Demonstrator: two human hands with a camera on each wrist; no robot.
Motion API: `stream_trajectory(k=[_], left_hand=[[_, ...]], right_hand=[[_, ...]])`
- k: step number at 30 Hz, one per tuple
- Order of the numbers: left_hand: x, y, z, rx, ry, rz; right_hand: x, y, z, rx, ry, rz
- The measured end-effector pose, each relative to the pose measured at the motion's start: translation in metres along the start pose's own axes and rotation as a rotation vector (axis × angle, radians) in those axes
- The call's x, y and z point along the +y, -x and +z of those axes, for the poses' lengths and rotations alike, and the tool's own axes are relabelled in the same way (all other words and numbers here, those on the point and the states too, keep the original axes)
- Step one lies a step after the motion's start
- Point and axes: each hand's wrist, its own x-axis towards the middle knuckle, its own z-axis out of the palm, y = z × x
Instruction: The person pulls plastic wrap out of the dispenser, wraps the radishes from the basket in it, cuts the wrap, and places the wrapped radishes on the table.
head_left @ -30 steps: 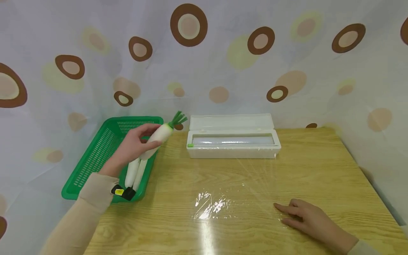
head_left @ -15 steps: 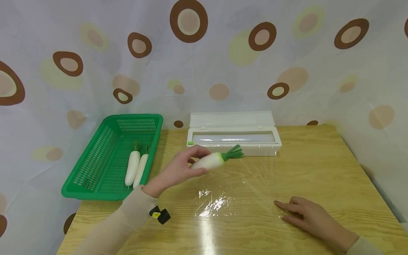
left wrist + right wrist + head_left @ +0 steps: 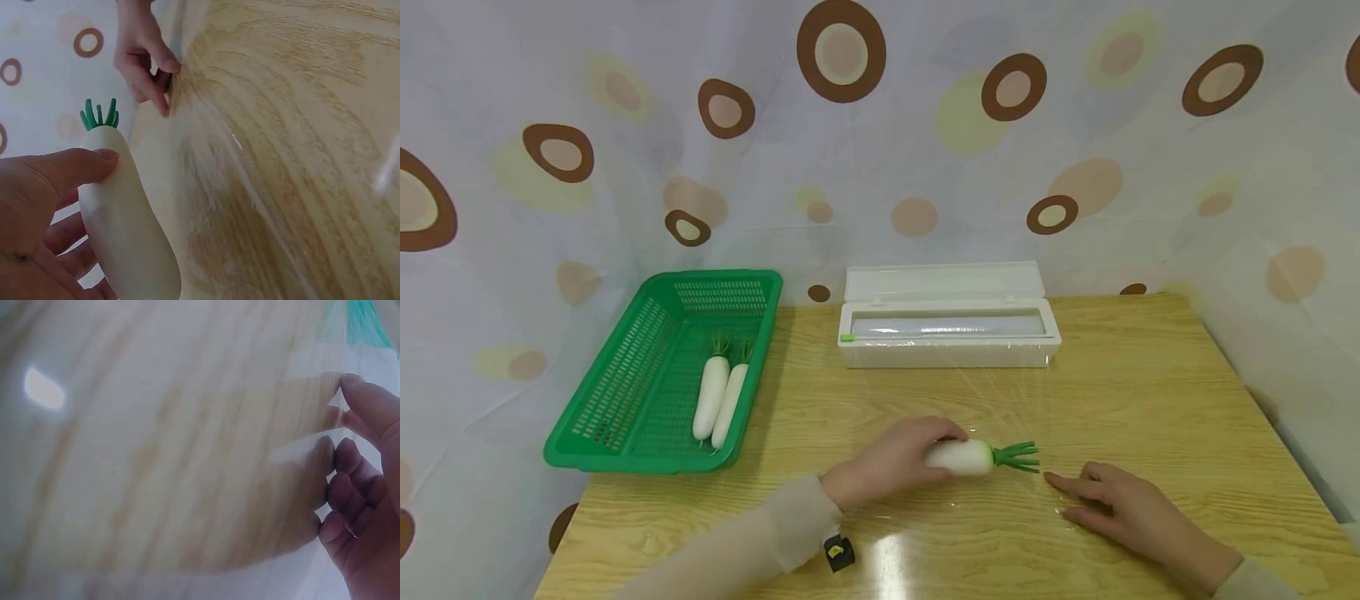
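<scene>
White radish [image 3: 962, 458] gripped in left hand [image 3: 897, 461], right hand [image 3: 1123, 510] relaxed, touching wooden table [image 3: 1157, 392]

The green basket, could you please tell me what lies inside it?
Inside the basket, two white radishes with green tops lie side by side; what is beneath them is hidden.

Plump white radish [image 3: 962, 458], green stalks [image 3: 1007, 455] rightward, in left fingers [image 3: 943, 429] over clear film [image 3: 992, 400]
</scene>
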Motion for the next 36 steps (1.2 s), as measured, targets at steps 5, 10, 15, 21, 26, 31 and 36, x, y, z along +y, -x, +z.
stream_trajectory(k=[5, 10, 15, 21, 26, 31, 36], left_hand=[[0.002, -0.004, 0.016, -0.017, -0.052, 0.013], [0.000, -0.005, 0.027, -0.012, -0.099, 0.014], [0.000, -0.005, 0.029, 0.002, -0.122, 0.014], [0.001, -0.007, 0.029, 0.006, -0.125, -0.009], [0.001, -0.008, 0.030, 0.021, -0.152, 0.005], [0.001, -0.010, 0.028, 0.037, -0.202, 0.030], [-0.001, -0.009, 0.030, 0.030, -0.224, 0.036]], right_hand=[[0.000, 0.000, 0.001, 0.010, 0.003, -0.008], [0.000, -0.001, 0.001, 0.019, 0.000, -0.018], [0.000, 0.000, 0.000, 0.002, -0.002, -0.004], [0.001, 0.000, 0.001, -0.005, -0.006, 0.002], [0.003, 0.001, 0.002, 0.003, 0.001, -0.004], [0.002, 0.001, 0.002, 0.007, 0.009, 0.000], [0.002, 0.001, 0.002, 0.022, 0.013, -0.006]])
